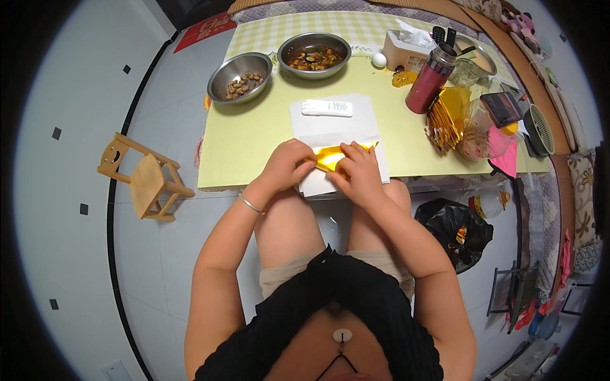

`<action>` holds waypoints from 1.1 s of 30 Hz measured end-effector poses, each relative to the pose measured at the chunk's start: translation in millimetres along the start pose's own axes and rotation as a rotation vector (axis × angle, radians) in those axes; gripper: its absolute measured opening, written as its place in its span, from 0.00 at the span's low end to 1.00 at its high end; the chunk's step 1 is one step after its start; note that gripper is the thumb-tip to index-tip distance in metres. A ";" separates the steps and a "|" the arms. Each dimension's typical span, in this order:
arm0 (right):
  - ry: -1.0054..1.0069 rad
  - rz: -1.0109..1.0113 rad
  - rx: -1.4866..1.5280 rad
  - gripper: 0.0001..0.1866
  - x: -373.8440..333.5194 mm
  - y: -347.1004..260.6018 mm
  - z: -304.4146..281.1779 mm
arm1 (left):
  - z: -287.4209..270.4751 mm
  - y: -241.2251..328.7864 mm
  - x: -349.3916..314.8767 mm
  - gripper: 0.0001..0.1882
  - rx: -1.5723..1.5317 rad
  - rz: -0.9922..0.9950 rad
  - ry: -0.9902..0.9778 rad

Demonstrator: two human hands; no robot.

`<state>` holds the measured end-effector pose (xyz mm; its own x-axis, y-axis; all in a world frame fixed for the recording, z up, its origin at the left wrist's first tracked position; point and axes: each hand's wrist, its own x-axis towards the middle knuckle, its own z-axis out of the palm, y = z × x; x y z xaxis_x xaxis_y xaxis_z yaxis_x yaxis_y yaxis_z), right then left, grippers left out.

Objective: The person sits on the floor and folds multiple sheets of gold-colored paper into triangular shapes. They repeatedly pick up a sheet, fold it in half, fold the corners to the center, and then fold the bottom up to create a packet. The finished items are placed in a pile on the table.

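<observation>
Between my hands lies a strip of shiny gold foil paper (pixel 330 156), partly rolled or folded, on top of white paper sheets (pixel 321 131) near the table's front edge. My left hand (pixel 288 164) pinches the foil's left end between thumb and fingers. At the other end my right hand (pixel 357 171) has its fingers bent over the foil, gripping it. Just beyond the foil, a white flat case-like object (pixel 326 108) with small markings rests on the sheets. To the right stands a stack of gold foil pieces (pixel 447 120).
A steel bowl of nuts (pixel 240 80) and a steel bowl of soupy food (pixel 314 56) stand at the back left. Further right are a red thermos (pixel 431 79), a tissue box (pixel 406 51), a phone (pixel 501 109) and a green basket (pixel 539 129). A black bag (pixel 454 232) sits on the floor.
</observation>
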<state>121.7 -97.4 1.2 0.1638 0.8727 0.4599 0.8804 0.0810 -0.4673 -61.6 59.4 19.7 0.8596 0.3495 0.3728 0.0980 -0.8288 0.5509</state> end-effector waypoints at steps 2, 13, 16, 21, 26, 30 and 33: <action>0.064 0.058 0.027 0.12 -1.2 3.2 13.6 | 3.4 -3.7 7.9 0.11 -0.061 -0.121 -0.011; 0.052 0.132 0.047 0.09 -1.9 1.0 16.3 | 19.0 -3.8 21.3 0.19 -0.020 -0.245 0.125; 0.051 0.129 0.022 0.19 -0.9 -2.5 15.0 | 19.4 -3.1 20.4 0.20 -0.001 -0.240 0.115; -0.004 0.060 -0.113 0.29 1.6 -5.4 12.7 | 18.3 -3.2 21.1 0.20 0.028 -0.226 0.103; -0.034 0.053 -0.152 0.28 0.8 -2.6 14.9 | 16.9 -3.6 19.6 0.18 0.089 -0.187 0.140; -0.052 0.059 -0.144 0.28 0.1 -3.6 12.5 | 18.4 -3.9 4.3 0.11 0.181 -0.128 0.296; -0.039 0.057 -0.144 0.27 0.2 -4.5 12.3 | 22.3 -0.8 -4.1 0.07 0.289 -0.087 0.302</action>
<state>112.3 -91.6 -5.9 0.2001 0.8921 0.4051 0.9255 -0.0364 -0.3770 -54.1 49.0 1.1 0.6603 0.5001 0.5602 0.3369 -0.8640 0.3743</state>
